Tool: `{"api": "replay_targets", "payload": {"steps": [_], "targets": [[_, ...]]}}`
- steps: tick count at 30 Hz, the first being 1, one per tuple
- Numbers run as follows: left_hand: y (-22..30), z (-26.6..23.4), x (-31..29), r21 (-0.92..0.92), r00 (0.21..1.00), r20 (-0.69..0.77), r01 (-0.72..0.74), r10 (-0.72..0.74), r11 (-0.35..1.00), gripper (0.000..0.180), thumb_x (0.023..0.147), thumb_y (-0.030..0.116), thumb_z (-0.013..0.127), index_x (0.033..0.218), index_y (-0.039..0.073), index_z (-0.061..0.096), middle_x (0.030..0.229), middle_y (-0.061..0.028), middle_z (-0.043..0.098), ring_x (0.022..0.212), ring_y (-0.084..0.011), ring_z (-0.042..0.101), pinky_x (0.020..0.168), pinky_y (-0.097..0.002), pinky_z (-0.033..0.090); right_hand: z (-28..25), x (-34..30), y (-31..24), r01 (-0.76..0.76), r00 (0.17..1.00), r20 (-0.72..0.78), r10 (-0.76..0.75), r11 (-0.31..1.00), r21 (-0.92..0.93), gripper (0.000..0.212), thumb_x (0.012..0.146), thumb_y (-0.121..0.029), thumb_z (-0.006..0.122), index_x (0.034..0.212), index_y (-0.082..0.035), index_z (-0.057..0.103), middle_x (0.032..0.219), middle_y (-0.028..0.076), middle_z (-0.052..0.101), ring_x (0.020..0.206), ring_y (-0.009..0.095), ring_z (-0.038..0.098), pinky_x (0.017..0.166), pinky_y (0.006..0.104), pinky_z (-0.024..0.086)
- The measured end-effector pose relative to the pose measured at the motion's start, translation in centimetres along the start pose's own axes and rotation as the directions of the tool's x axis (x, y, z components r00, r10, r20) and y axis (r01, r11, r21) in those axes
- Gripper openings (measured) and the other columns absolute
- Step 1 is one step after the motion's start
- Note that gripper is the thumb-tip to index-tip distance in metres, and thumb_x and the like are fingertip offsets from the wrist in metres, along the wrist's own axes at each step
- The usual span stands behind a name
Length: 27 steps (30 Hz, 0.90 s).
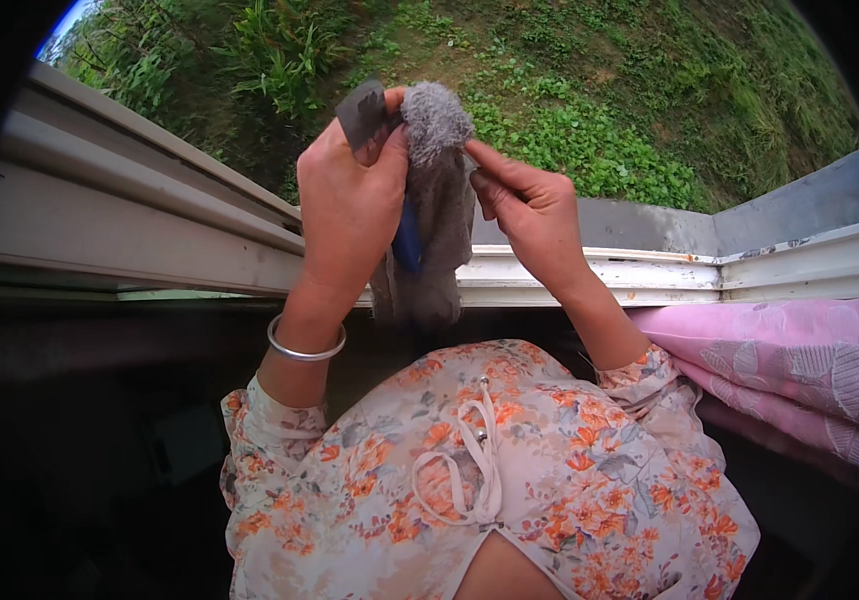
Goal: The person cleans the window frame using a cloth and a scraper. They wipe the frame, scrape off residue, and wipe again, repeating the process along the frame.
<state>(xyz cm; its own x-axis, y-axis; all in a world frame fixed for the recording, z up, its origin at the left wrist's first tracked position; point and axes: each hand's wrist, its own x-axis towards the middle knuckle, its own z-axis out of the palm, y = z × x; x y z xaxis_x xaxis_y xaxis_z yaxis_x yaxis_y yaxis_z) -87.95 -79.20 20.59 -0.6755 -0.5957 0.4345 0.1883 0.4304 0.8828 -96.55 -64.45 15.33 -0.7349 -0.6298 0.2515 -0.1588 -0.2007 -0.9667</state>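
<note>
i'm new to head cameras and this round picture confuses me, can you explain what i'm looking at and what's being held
There is no machine here, just a person's bare left hand and right hand. The picture comes from a wide camera on the person's head, looking down, so edges bend and you see their own flowered top below.

The left hand holds a grey cloth and a flat grey piece. Something blue shows beside the cloth; what it is, I can't tell. The right hand has its fingers at the cloth's edge, though whether they grip it is unclear.

Instead of a tabletop, there is a white window frame, with plants outside and a pink curtain on the right.
</note>
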Motion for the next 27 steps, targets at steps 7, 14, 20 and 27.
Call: {"api": "replay_targets", "payload": {"steps": [7, 14, 20, 27], "targets": [[-3.2, 3.6, 7.3, 0.754, 0.972, 0.212, -0.099, -0.098, 0.650, 0.032, 0.086, 0.016, 0.071, 0.118, 0.014, 0.075, 0.080, -0.0125, 0.072, 0.078, -0.0252, 0.072, 0.075, -0.0366, 0.055, -4.8, 3.8, 6.2, -0.106, 0.994, -0.005, 0.108, 0.972, -0.211, 0.034, 0.093, -0.002, 0.064, 0.126, -0.006, 0.072, 0.075, 0.002, 0.068, 0.063, 0.006, 0.055, 0.059, 0.0262, 0.047], [-3.7, 5.2, 5.6, 0.484, 0.993, 0.120, -0.039, -0.022, 0.874, 0.028, 0.086, 0.019, 0.071, 0.114, 0.022, 0.077, 0.091, -0.0150, 0.075, 0.088, -0.0372, 0.072, 0.082, -0.0458, 0.056, -8.0, 3.1, 8.4, -0.237, 0.970, -0.072, 0.231, 0.849, -0.471, 0.030, 0.090, -0.013, 0.069, 0.119, -0.010, 0.075, 0.089, 0.014, 0.076, 0.074, 0.021, 0.070, 0.072, 0.0362, 0.054], [-3.1, 4.6, 4.1, 0.695, 0.961, 0.194, 0.007, -0.197, 0.719, 0.026, 0.087, 0.015, 0.069, 0.112, 0.018, 0.076, 0.078, -0.0145, 0.072, 0.076, -0.0348, 0.071, 0.074, -0.0438, 0.055, -7.2, 1.4, 8.3, -0.154, 0.987, -0.041, 0.157, 0.823, -0.547, 0.029, 0.091, -0.011, 0.067, 0.118, -0.012, 0.076, 0.086, 0.016, 0.075, 0.064, 0.019, 0.064, 0.064, 0.0340, 0.051], [4.6, 4.6, -0.6, 0.248, 0.919, 0.381, -0.204, 0.098, 0.947, 0.022, 0.092, 0.007, 0.070, 0.113, 0.002, 0.073, 0.094, -0.0085, 0.075, 0.079, -0.0132, 0.066, 0.070, -0.0287, 0.050, -7.0, -0.5, 7.9, -0.225, 0.967, 0.064, 0.248, 0.942, -0.248, 0.026, 0.092, -0.006, 0.064, 0.115, -0.005, 0.076, 0.080, 0.010, 0.074, 0.068, 0.011, 0.065, 0.064, 0.0285, 0.051]]}}
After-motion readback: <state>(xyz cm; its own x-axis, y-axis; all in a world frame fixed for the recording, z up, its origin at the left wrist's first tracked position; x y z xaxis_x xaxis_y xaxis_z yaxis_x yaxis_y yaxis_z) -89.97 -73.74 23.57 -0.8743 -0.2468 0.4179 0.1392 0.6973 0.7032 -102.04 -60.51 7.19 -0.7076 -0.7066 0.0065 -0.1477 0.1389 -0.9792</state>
